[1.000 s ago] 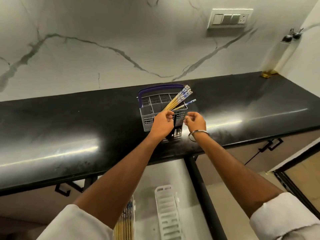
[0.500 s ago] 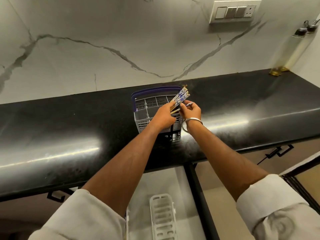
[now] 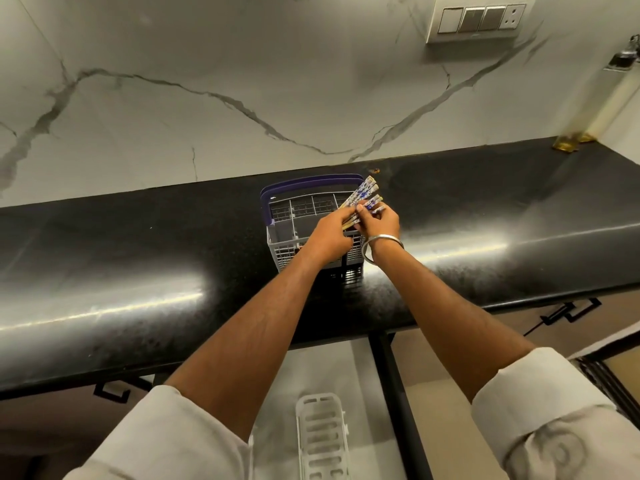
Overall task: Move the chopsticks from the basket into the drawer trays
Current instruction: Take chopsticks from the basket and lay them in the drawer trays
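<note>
A grey cutlery basket [image 3: 290,216] with a purple handle stands on the black counter. Several wooden chopsticks [image 3: 364,194] with blue-and-white patterned tops lean out of its right side. My left hand [image 3: 331,233] grips the bundle low on the shafts, over the basket's right compartments. My right hand [image 3: 381,221], with a metal bangle at the wrist, pinches the patterned tops just right of the left hand. Below the counter, a white slotted tray [image 3: 321,438] lies in the open drawer.
The black counter [image 3: 138,271] runs the width of the view, with a marble wall behind it. A switch plate [image 3: 479,18] is on the wall at the upper right. Black drawer handles [image 3: 568,315] hang under the counter edge.
My right hand has come in from the right and taken hold of the chopstick tops beside my left hand. The view has tilted up, hiding the drawer tray with chopsticks at the lower left.
</note>
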